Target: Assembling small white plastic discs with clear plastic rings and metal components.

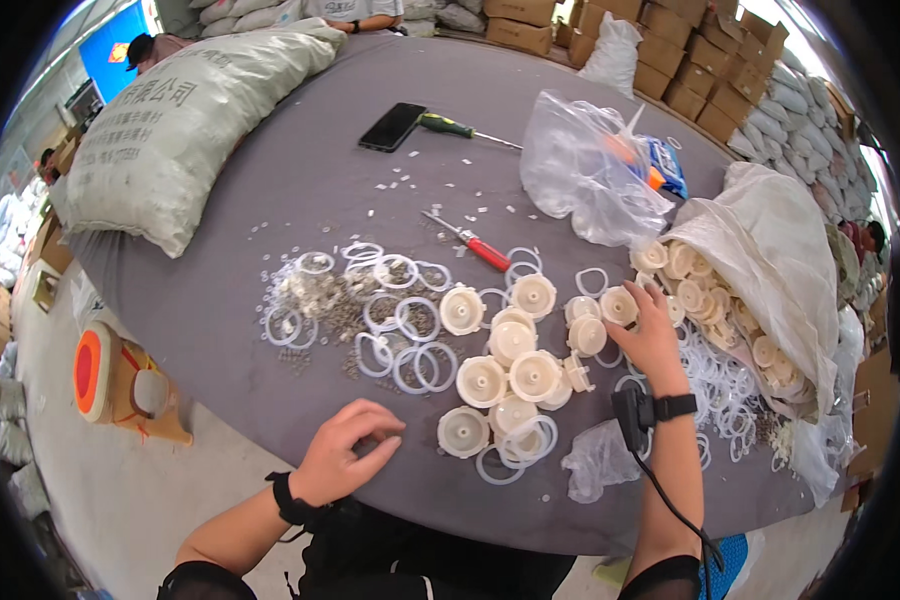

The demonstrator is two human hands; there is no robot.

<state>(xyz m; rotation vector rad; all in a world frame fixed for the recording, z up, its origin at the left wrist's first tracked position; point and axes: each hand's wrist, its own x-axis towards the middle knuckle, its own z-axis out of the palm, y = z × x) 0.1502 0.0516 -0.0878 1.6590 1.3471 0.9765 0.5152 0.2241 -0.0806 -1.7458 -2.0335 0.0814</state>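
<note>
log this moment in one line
right hand: at cream cap | left hand: curled, nothing visibly held | red-handled screwdriver: on table

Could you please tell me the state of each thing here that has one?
left hand: open, nothing visibly held
right hand: fingers at a cream cap, firm hold unclear
right sack: open, more caps at its mouth
left sack: bulging, lying down
phone: lying flat, upper face dark
red-handled screwdriver: lying down
green-handled screwdriver: lying down
large clear bag: puffed, crumpled
</note>
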